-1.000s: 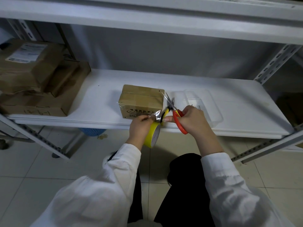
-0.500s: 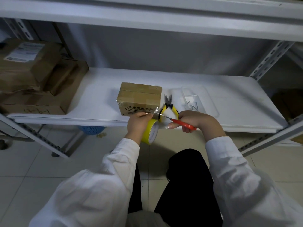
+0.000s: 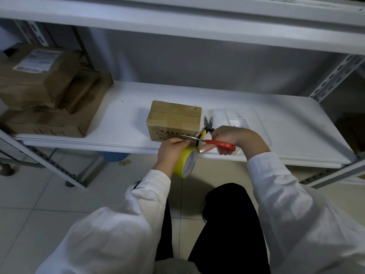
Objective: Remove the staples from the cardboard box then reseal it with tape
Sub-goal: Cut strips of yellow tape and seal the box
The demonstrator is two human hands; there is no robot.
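Pliers (image 3: 207, 125) lie between box (image 3: 173, 120) and tray (image 3: 262, 125); left fingers (image 3: 177, 142) grip tape (image 3: 187, 163), right fingers (image 3: 224, 150) scissors (image 3: 217, 143).

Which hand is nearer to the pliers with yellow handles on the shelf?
The right hand. It holds the red scissors just beside the pliers, partly over their handles. The left hand holds the tape roll farther left, below the shelf edge.

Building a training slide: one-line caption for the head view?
Left hand holds yellow tape roll; right hand scissors cut tape beside cardboard box.
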